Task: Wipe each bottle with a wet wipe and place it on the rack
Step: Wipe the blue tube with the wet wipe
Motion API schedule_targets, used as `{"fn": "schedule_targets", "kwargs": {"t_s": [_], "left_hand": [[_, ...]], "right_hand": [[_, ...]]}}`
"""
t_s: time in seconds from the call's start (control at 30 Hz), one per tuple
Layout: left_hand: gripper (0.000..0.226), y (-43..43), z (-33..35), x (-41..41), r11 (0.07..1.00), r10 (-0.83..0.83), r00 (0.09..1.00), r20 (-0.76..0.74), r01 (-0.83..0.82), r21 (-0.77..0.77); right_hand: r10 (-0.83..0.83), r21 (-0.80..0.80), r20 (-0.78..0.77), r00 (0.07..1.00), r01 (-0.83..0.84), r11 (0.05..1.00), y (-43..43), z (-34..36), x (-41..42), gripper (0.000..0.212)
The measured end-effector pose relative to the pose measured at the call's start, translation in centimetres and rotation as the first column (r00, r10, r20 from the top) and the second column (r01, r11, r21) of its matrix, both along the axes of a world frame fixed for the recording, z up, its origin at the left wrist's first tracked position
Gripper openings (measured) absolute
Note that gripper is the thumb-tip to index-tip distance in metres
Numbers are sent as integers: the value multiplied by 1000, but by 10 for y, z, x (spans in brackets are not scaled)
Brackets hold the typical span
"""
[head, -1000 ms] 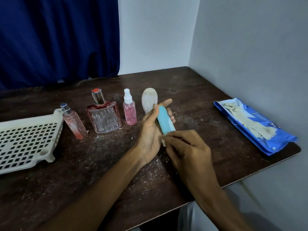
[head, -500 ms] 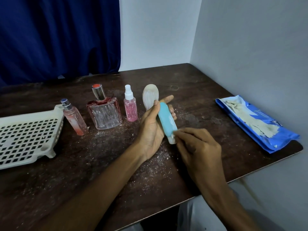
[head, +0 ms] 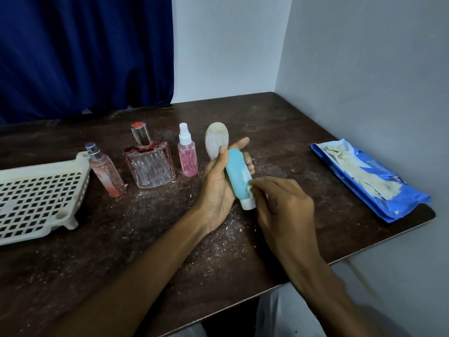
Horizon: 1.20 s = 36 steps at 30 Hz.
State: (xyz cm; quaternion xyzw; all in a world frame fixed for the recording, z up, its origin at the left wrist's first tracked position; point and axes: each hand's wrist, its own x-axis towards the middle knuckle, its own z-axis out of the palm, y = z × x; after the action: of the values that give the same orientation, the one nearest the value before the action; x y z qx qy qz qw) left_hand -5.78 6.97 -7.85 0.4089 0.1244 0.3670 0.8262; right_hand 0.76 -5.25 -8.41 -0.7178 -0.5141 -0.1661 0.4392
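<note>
Well, left hand holds teal bottle, right hand pinches wipe.

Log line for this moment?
step: wiping | left hand: holds blue bottle | right hand: pinches wipe against it | rack: no bottles visible

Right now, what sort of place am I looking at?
Likely a corner of a home room: a dusty wooden table against plain walls, a blue curtain, and perfume bottles near a plastic rack.
</note>
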Motion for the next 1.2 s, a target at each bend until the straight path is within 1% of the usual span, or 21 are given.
{"fn": "schedule_targets", "kwargs": {"t_s": [0.07, 0.13, 0.27, 0.43, 0.63, 0.77, 0.83, 0.9, 0.97, 1.1, 1.2], "left_hand": [[50, 1, -1, -1, 1000, -4, 1000, 2, 4, -20], [50, 1, -1, 0, 1000, -3, 1000, -5, 3, -6], [50, 0, 0, -1, 999, 0, 1000, -13, 0, 34], [53, 1, 0, -2, 1000, -21, 1000, 5, 21, 1], [55, -6, -1, 3, 994, 67, 997, -40, -63, 89], [61, -7, 1, 2, 994, 67, 997, -30, -64, 91], [55, -7, 1, 1, 993, 65, 997, -36, -61, 98], [48, -7, 0, 1, 991, 72, 996, -49, -65, 117], [45, -6, 0, 0, 988, 80, 995, -59, -71, 136], [43, -6, 0, -1, 981, 105, 993, -59, -93, 171], [42, -7, 0, 1, 973, 137, 988, -75, -120, 195]], "right_hand": [[15, 13, 25, 1000, -16, 1000, 0, -1, -7, 20], [34, 22, 42, 999, -35, 999, -4, -4, -8, 22], [27, 28, -17, 999, -27, 999, -6, -2, 1, 21], [42, 21, -27, 999, -41, 999, 4, 4, -9, 15], [20, 55, -23, 1000, -18, 998, -4, -2, -8, 17], [27, 75, 6, 1000, -28, 997, -2, -3, -9, 19], [37, 86, 1, 999, -37, 996, -4, -5, -8, 20], [44, 95, -37, 998, -41, 995, -5, -4, -7, 20], [48, 93, -53, 997, -43, 995, -3, -1, -5, 20], [37, 81, 19, 999, -38, 996, 6, 3, -11, 20], [58, 71, 79, 995, -63, 995, 1, -4, -14, 22]]}}
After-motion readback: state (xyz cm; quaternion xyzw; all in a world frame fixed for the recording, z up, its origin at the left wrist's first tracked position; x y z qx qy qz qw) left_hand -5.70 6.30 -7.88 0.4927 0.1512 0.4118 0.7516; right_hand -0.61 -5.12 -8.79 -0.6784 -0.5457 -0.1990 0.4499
